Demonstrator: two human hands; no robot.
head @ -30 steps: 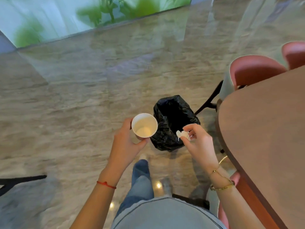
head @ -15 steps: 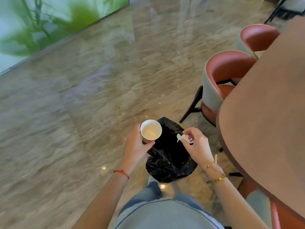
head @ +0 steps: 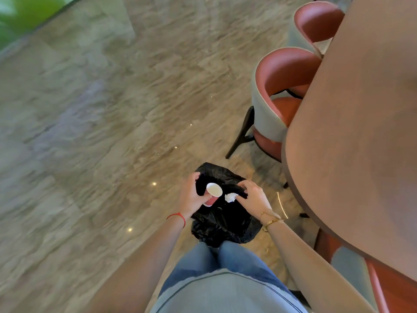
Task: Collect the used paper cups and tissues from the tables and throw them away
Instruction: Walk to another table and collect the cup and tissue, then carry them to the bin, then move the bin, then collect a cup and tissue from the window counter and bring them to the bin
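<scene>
Paper cup: white inside, red outside, tilted with its mouth up and toward the camera, directly above the mouth of the black bin bag.
Tissue: small crumpled white wad, just beside the cup on its right, also above the bag mouth.
Left hand: thumb and fingers curl loosely about the lower wall of the cup; contact looks light, and whether the cup is gripped or already slipping free cannot be told.
Right hand: fingers bent downward with the tips at the tissue; a pinch is likely, though blur hides whether the wad is truly held.
Step in hand: release of both items into the bag, judged from their position over the opening.
Technique: keep both hands centred over the dark opening, lower them close to the rim, then spread the fingers so that cup and wad fall straight down.
Risk: the light tissue may drift or cling to the fingers; the tilted cup may strike the liner's edge and roll onto the marble floor.
Surroundings: brown table to the right, red-seated chairs tucked against it.
</scene>
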